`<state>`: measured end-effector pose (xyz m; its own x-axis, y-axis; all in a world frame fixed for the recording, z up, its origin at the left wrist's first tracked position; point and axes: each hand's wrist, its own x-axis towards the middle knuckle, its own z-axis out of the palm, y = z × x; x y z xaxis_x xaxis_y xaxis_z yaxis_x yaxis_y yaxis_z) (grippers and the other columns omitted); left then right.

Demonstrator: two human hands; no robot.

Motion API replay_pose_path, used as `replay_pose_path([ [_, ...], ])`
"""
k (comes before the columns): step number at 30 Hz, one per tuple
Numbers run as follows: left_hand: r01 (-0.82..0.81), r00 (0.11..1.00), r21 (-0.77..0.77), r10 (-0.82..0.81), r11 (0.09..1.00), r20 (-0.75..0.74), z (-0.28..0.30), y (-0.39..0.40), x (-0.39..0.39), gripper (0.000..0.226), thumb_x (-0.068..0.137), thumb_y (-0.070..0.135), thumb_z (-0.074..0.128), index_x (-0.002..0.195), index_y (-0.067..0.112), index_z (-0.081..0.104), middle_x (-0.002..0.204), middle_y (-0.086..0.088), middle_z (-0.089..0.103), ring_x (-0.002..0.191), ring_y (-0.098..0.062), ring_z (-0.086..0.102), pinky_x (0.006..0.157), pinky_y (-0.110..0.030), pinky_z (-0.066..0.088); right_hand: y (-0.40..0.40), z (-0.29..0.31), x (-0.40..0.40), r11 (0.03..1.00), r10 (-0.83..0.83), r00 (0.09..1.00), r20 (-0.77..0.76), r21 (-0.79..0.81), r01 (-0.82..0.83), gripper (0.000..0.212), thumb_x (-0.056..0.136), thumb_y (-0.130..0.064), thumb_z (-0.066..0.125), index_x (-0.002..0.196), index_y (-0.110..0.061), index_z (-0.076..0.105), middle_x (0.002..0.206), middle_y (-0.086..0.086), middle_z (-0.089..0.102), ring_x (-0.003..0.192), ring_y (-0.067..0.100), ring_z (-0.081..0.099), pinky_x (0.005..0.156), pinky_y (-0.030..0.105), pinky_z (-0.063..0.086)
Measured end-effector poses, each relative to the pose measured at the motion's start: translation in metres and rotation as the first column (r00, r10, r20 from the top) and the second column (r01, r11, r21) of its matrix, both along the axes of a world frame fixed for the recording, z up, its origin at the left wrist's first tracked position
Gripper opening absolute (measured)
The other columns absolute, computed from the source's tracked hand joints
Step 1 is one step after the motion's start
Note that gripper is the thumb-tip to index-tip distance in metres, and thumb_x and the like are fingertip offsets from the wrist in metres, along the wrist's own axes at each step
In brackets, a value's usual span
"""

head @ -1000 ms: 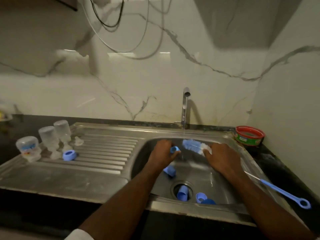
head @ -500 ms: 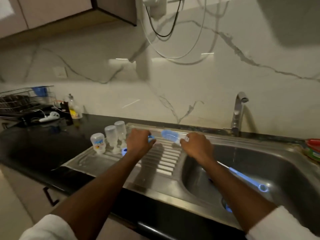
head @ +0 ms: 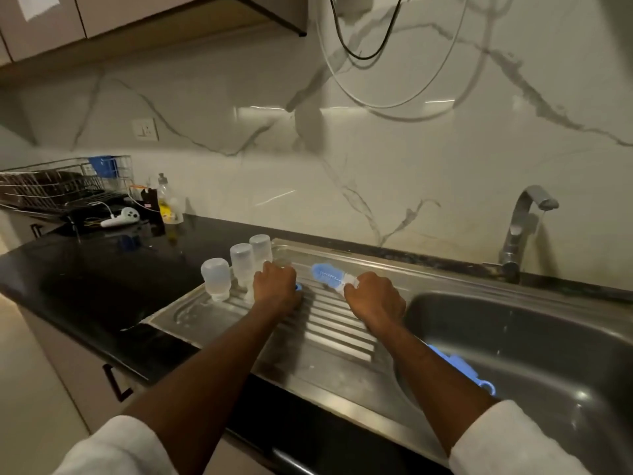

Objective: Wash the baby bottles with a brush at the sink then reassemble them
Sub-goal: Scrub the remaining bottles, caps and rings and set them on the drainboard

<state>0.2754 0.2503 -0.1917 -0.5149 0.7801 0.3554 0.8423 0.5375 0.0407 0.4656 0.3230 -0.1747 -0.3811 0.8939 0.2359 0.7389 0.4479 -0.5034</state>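
Three clear baby bottles stand upside down at the left end of the steel drainboard. My left hand is lowered onto the drainboard right beside them, fingers curled over a small blue bottle ring of which only an edge shows. My right hand grips the bottle brush; its blue bristle head points left above the drainboard, and its blue handle trails back under my forearm over the sink basin.
The tap stands at the back right of the basin. On the black counter to the left are a dish soap bottle, a white controller and a wire dish rack. Cables hang against the marble wall.
Both hands have left the sink basin and moved left over the drainboard. My left hand carried the blue ring along and has come down beside the bottles; the brush came with my right hand.
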Motion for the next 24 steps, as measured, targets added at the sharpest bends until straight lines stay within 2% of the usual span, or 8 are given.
replay_pose_path([
  [4, 0.078, 0.997, 0.095, -0.077, 0.992, -0.012, 0.003, 0.006, 0.004, 0.043, 0.091, 0.061, 0.061, 0.115, 0.026, 0.068, 0.121, -0.002, 0.068, 0.118, -0.023, 0.056, 0.097, -0.042, 0.049, 0.006, 0.000, 0.013, 1.000, 0.024, 1.000, 0.000, 0.012, -0.024, 0.036, 0.093, -0.051, 0.059, 0.111, -0.020, 0.066, 0.096, 0.002, 0.068, 0.084, 0.020, 0.066, 0.076, 0.037, 0.059],
  [7, 0.181, 0.983, 0.151, -0.181, 0.972, -0.011, 0.007, 0.016, 0.023, 0.039, 0.093, 0.055, 0.060, 0.122, 0.029, 0.068, 0.123, -0.002, 0.070, 0.124, -0.025, 0.055, 0.101, -0.044, 0.046, 0.013, 0.012, 0.037, 0.998, 0.043, 0.998, 0.041, 0.047, -0.045, 0.038, 0.094, -0.049, 0.057, 0.115, -0.019, 0.068, 0.110, 0.007, 0.070, 0.098, 0.027, 0.067, 0.080, 0.035, 0.054],
  [11, 0.304, 0.949, 0.144, -0.312, 0.942, 0.040, 0.002, 0.045, 0.079, 0.028, 0.094, 0.047, 0.061, 0.115, 0.030, 0.069, 0.113, -0.004, 0.070, 0.116, -0.028, 0.055, 0.096, -0.045, 0.047, 0.027, 0.018, 0.100, 0.996, -0.028, 0.992, 0.127, 0.088, 0.017, 0.042, 0.094, -0.049, 0.055, 0.118, -0.017, 0.067, 0.120, 0.011, 0.068, 0.109, 0.033, 0.065, 0.082, 0.035, 0.047],
  [17, 0.440, 0.860, 0.136, -0.460, 0.888, 0.221, -0.025, 0.102, 0.185, 0.033, 0.089, 0.057, 0.059, 0.106, 0.030, 0.069, 0.102, 0.003, 0.069, 0.100, -0.019, 0.062, 0.089, -0.042, 0.054, 0.064, 0.002, 0.212, 0.987, -0.161, 0.958, 0.237, 0.041, 0.156, 0.047, 0.096, -0.052, 0.053, 0.126, -0.017, 0.064, 0.127, 0.012, 0.066, 0.114, 0.032, 0.063, 0.091, 0.041, 0.049],
  [19, 0.499, 0.835, 0.055, -0.497, 0.865, 0.237, -0.040, 0.123, 0.221, 0.030, 0.090, 0.050, 0.063, 0.107, 0.027, 0.072, 0.102, 0.000, 0.072, 0.100, -0.021, 0.067, 0.088, -0.038, 0.055, 0.077, -0.011, 0.244, 0.983, -0.180, 0.938, 0.296, 0.019, 0.183, 0.048, 0.097, -0.051, 0.053, 0.129, -0.016, 0.062, 0.129, 0.012, 0.064, 0.114, 0.030, 0.062, 0.094, 0.041, 0.049],
  [21, 0.561, 0.814, -0.142, -0.513, 0.815, 0.272, -0.057, 0.139, 0.253, 0.029, 0.089, 0.045, 0.068, 0.109, 0.025, 0.073, 0.109, -0.001, 0.071, 0.104, -0.022, 0.066, 0.088, -0.036, 0.052, 0.087, -0.025, 0.270, 0.977, -0.170, 0.904, 0.393, -0.049, 0.205, 0.045, 0.098, -0.046, 0.056, 0.129, -0.014, 0.062, 0.127, 0.011, 0.065, 0.112, 0.028, 0.062, 0.094, 0.039, 0.049],
  [22, 0.585, 0.807, -0.250, -0.525, 0.771, 0.269, -0.064, 0.144, 0.266, 0.029, 0.087, 0.045, 0.070, 0.110, 0.026, 0.073, 0.112, -0.001, 0.070, 0.105, -0.022, 0.066, 0.086, -0.036, 0.051, 0.091, -0.031, 0.280, 0.970, -0.148, 0.884, 0.443, -0.108, 0.216, 0.040, 0.097, -0.041, 0.058, 0.123, -0.012, 0.064, 0.117, 0.010, 0.069, 0.105, 0.025, 0.065, 0.090, 0.036, 0.051],
  [24, 0.615, 0.786, -0.390, -0.570, 0.686, 0.238, -0.075, 0.155, 0.284, 0.028, 0.085, 0.043, 0.071, 0.108, 0.028, 0.073, 0.114, -0.001, 0.070, 0.102, -0.023, 0.066, 0.082, -0.036, 0.050, 0.101, -0.038, 0.295, 0.948, -0.091, 0.856, 0.509, -0.218, 0.230, 0.027, 0.094, -0.035, 0.061, 0.103, -0.012, 0.071, 0.085, 0.002, 0.074, 0.079, 0.017, 0.069, 0.073, 0.030, 0.053],
])
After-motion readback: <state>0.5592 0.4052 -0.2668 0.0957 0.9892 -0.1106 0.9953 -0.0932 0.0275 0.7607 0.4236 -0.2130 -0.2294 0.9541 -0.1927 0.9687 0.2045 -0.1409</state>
